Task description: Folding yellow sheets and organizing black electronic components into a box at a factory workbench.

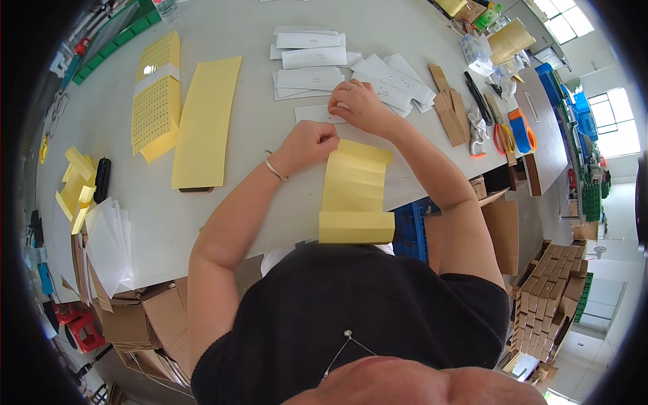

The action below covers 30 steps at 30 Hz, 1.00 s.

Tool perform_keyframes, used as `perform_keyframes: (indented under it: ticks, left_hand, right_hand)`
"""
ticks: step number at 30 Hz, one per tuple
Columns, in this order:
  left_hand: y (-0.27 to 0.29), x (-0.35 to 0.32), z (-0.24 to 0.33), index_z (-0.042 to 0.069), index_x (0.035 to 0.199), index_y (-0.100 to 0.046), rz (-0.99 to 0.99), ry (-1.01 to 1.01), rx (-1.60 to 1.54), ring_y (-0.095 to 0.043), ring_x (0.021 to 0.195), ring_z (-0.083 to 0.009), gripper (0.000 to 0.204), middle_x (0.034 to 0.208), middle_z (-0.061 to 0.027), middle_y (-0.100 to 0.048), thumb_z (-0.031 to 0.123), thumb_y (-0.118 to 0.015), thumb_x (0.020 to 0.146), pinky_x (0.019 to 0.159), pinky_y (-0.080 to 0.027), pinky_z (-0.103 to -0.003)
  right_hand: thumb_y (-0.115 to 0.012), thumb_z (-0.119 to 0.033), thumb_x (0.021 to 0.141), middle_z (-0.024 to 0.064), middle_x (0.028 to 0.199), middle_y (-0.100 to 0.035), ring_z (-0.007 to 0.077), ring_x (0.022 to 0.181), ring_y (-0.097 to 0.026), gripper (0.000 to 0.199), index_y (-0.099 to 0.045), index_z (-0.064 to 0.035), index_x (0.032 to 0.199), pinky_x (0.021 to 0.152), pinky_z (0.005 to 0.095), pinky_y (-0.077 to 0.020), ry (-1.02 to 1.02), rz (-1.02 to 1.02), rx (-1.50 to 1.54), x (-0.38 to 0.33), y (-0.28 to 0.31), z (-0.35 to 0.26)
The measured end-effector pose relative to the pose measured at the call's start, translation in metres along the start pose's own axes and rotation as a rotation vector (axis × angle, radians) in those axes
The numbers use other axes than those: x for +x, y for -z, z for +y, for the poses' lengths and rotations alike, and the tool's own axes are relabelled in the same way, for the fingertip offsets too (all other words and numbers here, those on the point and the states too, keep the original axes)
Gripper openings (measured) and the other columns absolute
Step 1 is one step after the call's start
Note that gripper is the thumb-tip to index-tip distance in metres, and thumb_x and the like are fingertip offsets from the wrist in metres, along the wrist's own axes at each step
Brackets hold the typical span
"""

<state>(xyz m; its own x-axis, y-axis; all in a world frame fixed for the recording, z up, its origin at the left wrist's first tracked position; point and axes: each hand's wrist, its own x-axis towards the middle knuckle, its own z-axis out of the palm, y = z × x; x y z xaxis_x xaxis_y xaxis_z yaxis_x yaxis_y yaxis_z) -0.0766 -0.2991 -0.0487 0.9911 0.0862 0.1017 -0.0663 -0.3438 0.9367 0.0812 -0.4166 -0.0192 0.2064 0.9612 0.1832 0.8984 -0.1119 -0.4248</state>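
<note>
My left hand (312, 144) is closed, its fingertips pressed together by the upper left corner of a creased yellow paper strip (354, 179). The strip's near end is folded over at the table's front edge. My right hand (361, 108) is bent in a pinch over a white card (312, 115). Whatever either set of fingers grips is too small or hidden to make out. Beyond my hands lie stacked white cards (312, 57) with small slit-like marks. More white cards (395, 81) are fanned out to their right.
Left on the table (260, 196) lie a plain yellow sheet (206, 125) and a white-banded stack of dotted yellow sheets (155, 111). White papers (108, 243) sit near the left edge. Cardboard pieces (450, 115), scissors (500, 138) and an orange-and-blue roll (521, 131) are at right.
</note>
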Motion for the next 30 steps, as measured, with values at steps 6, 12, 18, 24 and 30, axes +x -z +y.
perform_keyframes:
  ticks: [6,12,18,24,30]
  left_hand:
    - [-0.001,0.000,-0.003,-0.001,0.069,-0.059,0.001,-0.036,-0.060,-0.045,0.046,-0.0040,0.020,0.054,0.0011,-0.051,0.011,-0.057,0.085,0.044,-0.035,-0.022]
    - [0.003,-0.003,0.001,0.000,0.071,-0.059,-0.022,0.095,-0.210,-0.048,0.047,-0.0039,0.019,0.056,0.0008,-0.054,0.012,-0.058,0.086,0.044,-0.037,-0.020]
    - [0.003,0.002,0.005,0.000,0.072,-0.059,0.051,0.186,-0.295,-0.051,0.046,-0.0061,0.023,0.057,-0.0016,-0.057,0.017,-0.058,0.087,0.044,-0.041,-0.022]
    - [0.003,0.003,0.002,0.001,0.073,-0.058,0.101,0.227,-0.342,-0.053,0.047,-0.0075,0.027,0.060,-0.0029,-0.058,0.021,-0.053,0.091,0.044,-0.043,-0.022]
    - [0.005,0.004,0.001,0.002,0.076,-0.058,0.094,0.236,-0.390,-0.053,0.047,-0.0086,0.026,0.062,-0.0026,-0.057,0.019,-0.048,0.094,0.042,-0.042,-0.022]
  right_hand:
    - [-0.067,-0.017,0.081,0.0066,0.102,-0.061,0.0263,0.103,-0.054,0.028,-0.056,-0.0106,0.106,0.095,0.0396,-0.0353,-0.103,0.047,0.135,-0.005,-0.001,-0.002]
    - [-0.072,-0.020,0.075,0.0076,0.101,-0.062,0.0260,0.100,-0.057,0.038,-0.054,-0.0098,0.107,0.098,0.0402,-0.0331,0.071,-0.032,-0.082,-0.018,0.011,-0.009]
    - [-0.073,-0.021,0.072,0.0110,0.099,-0.063,0.0262,0.099,-0.057,0.038,-0.058,-0.0085,0.105,0.096,0.0394,-0.0340,-0.344,0.146,-0.343,-0.040,0.039,0.024]
    - [-0.072,-0.016,0.077,0.0001,0.091,-0.063,0.0203,0.090,-0.057,0.016,-0.069,-0.0133,0.092,0.092,0.0362,-0.0363,0.127,0.166,-0.060,-0.033,0.027,-0.028]
    - [-0.072,-0.016,0.076,-0.0034,0.088,-0.062,0.0179,0.089,-0.055,0.011,-0.065,-0.0129,0.084,0.091,0.0377,-0.0358,0.307,0.260,-0.329,-0.030,0.014,-0.035]
